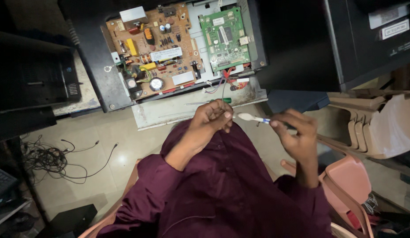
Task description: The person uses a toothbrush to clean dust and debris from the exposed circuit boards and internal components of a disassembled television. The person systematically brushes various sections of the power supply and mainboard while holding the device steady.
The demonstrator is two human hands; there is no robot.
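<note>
Holding a small white brush-like tool [253,118] out in front, above the lap, just below the opened machine. Pinching its blue-and-white handle with the right hand [297,134], thumb and forefinger pressed together on the handle, remaining fingers curling in behind. Meeting the pale tip of the tool with the left hand [212,118], fingers bunching and closing together at that tip; hard to say whether actually gripping it or only touching. Wearing a dark maroon garment [222,189], sleeves reaching to the forearms.

Looking down past the hands: facing a dark machine housing [95,75] lying open on the floor, exposing a brown circuit board [154,50] crowded with components and, just beside it, a smaller green circuit board [225,37]. Trailing red and dark wires [222,83] below the green board. Resting near the left hand on a grey metal plate [169,112], a green-handled screwdriver [214,102]. Lying tangled on the tiled floor at far left, black cables [50,158]. Stacking up at right, beige plastic chairs [359,123], and closer in, a pink plastic chair [346,185].
</note>
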